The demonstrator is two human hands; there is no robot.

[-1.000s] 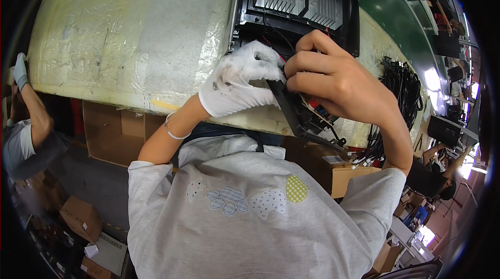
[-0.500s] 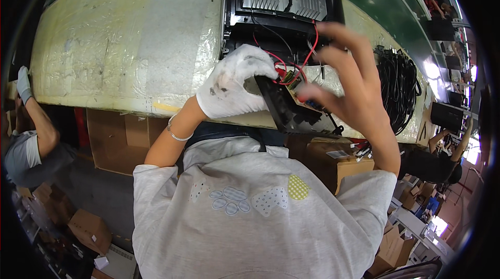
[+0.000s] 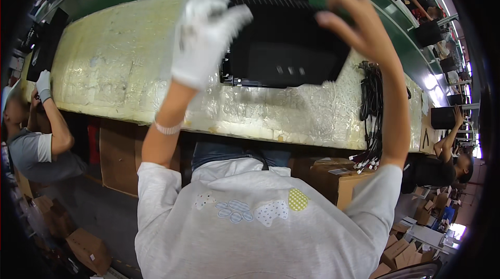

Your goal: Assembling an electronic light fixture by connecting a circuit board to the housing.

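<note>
A black flat-faced electronics casing (image 3: 281, 45) lies on the bench, its dark top marked with a few small light patches. Fins show along its far edge. Beside its left edge is my left hand (image 3: 200, 42) in a stained white glove, thumb and fingers apart, blurred, with nothing visible in it. My bare right hand (image 3: 362, 21) hovers at the casing's far right corner with fingers spread; motion smears them too. Whether any fingertip touches the casing I cannot tell.
The bench (image 3: 114, 65) is wrapped in yellowish plastic. A bundle of black cables (image 3: 371, 107) hangs over its near edge at right. Cardboard boxes (image 3: 338, 177) stand below. Co-workers sit at far left (image 3: 41, 138) and far right (image 3: 437, 164).
Both hands have moved farther away from me and apart. The black part with circuit board and red wires has left my grasp; heatsinks and wires are now mostly hidden under a black face.
</note>
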